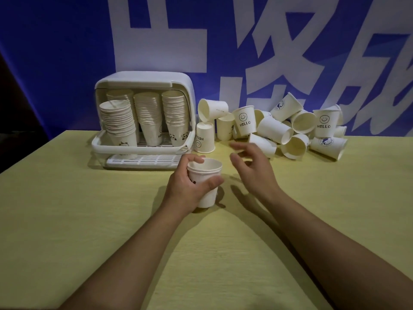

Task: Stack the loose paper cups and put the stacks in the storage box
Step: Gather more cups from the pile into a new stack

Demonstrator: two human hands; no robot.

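Several nested cups, a short stack (206,182), are sitting in my left hand (190,186) above the counter (89,220); my right hand (250,166), fingers spread and empty, is reaching toward the loose cups (290,128). Careless grabbing could be toppling that pile.

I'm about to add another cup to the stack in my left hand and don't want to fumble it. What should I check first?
1. Left hand grips the small cup stack firmly: ok, fingers and thumb wrap it.
2. Stack upright, mouth up: ok.
3. Right hand free to pick: ok, open and holding nothing.
4. Loose cups within reach: ok, the pile lies just beyond the right hand.
5. Nearest cup oriented for nesting: not ok, most lie on their sides and the HELLO cup is upside down.
6. Room in the storage box: cannot tell, four stacks already fill the front.
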